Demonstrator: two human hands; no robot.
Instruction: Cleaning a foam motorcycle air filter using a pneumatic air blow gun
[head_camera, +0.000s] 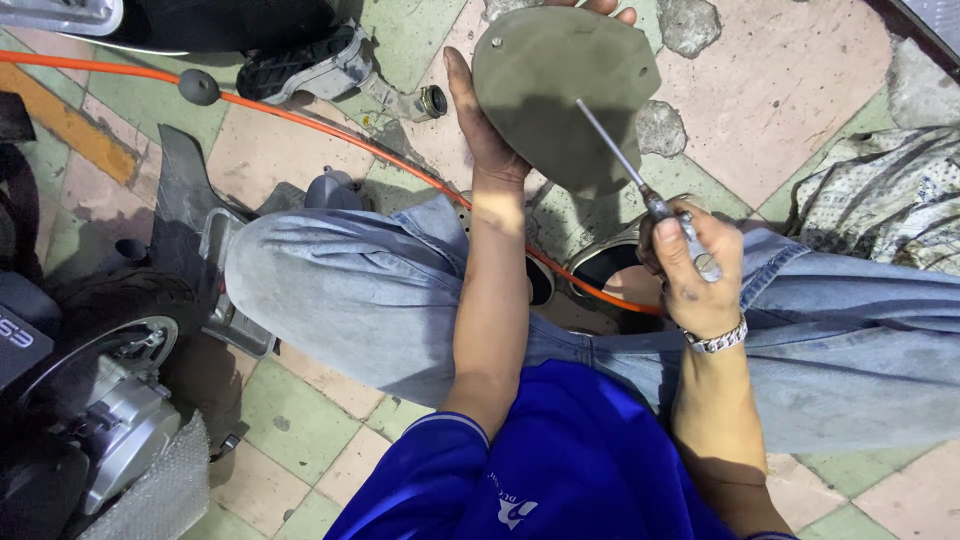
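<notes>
Left hand (488, 120) gripping a grey metal plate (565, 95) from behind, right hand (692, 268) wrapped round a screwdriver (640, 185), tip on the plate, orange hose (300, 118) across the tiled floor (780, 130)

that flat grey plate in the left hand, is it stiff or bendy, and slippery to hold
The grey plate probably stays stiff: it keeps flat though the left hand grips only one edge. It looks thin, so likely light for its size. Its dull, grimy face may be somewhat slick. The right hand holds a screwdriver against it.

blue short-sleeved shirt (560, 470) | faded grey jeans (350, 290) | silver chain bracelet (718, 340)
</notes>
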